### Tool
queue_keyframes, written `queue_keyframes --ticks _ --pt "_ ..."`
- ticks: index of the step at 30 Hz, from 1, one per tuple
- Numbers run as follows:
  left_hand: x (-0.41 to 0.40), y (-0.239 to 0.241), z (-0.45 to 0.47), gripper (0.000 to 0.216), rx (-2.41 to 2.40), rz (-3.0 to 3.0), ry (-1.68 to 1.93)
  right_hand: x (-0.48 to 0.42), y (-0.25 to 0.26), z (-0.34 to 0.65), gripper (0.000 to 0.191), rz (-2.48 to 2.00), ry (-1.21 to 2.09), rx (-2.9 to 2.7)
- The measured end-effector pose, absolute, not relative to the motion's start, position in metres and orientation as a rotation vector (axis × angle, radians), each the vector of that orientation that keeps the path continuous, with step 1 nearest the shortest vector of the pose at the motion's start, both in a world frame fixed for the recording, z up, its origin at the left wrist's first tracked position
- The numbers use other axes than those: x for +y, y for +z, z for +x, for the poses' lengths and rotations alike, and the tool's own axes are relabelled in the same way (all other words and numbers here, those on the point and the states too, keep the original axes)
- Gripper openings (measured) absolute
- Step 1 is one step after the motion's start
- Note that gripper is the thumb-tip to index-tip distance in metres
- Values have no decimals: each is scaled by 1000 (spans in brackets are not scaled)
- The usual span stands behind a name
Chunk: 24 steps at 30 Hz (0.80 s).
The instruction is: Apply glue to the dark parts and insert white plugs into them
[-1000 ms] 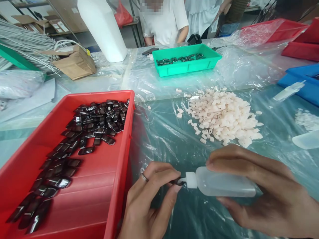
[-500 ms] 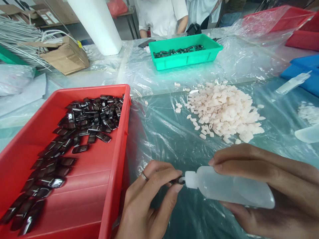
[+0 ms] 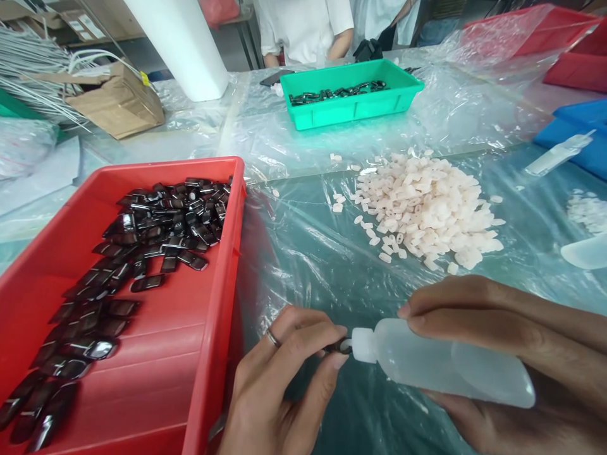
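My left hand [image 3: 279,385], a ring on one finger, pinches a small dark glossy piece [image 3: 337,345] between thumb and fingertips. My right hand [image 3: 512,366] grips a translucent squeeze bottle [image 3: 441,363] lying sideways; its white nozzle touches the dark piece. To the left stands a red tray [image 3: 208,328] holding several dark glossy pieces [image 3: 156,234]. Beyond my hands lies a heap of small white plastic parts [image 3: 427,208] on the plastic-covered table.
A green tray [image 3: 351,107] with dark pieces stands at the far side, in front of a person in a white shirt [image 3: 303,25]. Blue trays [image 3: 573,136] and a second bottle [image 3: 554,157] lie at right, red trays [image 3: 569,57] behind. A cardboard box [image 3: 118,104] sits far left.
The view has tilted slightly downward. My right hand has slid back along the bottle, showing more of its length. The nozzle stays against the dark piece in my left fingers.
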State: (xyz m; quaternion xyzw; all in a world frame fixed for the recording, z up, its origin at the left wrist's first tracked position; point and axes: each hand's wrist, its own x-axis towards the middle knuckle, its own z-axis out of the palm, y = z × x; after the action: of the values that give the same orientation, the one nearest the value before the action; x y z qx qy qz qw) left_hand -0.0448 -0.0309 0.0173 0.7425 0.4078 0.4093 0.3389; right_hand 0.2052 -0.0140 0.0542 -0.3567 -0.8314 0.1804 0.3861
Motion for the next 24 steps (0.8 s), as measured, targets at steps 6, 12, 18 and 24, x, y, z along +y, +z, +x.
queue_keyframes --ticks 6,12,18,24 --pt "-31 17 -44 31 1071 1930 1058 -16 52 205 30 -935 416 -2118" --pt "-32 15 -47 33 1057 1957 1043 -16 53 204 30 -968 385 -2110" --pt "-31 16 -46 37 1051 1964 1053 -17 53 209 31 -950 413 -2146" --pt "-31 17 -47 38 1044 1978 1058 -16 52 211 36 -923 452 -2158"
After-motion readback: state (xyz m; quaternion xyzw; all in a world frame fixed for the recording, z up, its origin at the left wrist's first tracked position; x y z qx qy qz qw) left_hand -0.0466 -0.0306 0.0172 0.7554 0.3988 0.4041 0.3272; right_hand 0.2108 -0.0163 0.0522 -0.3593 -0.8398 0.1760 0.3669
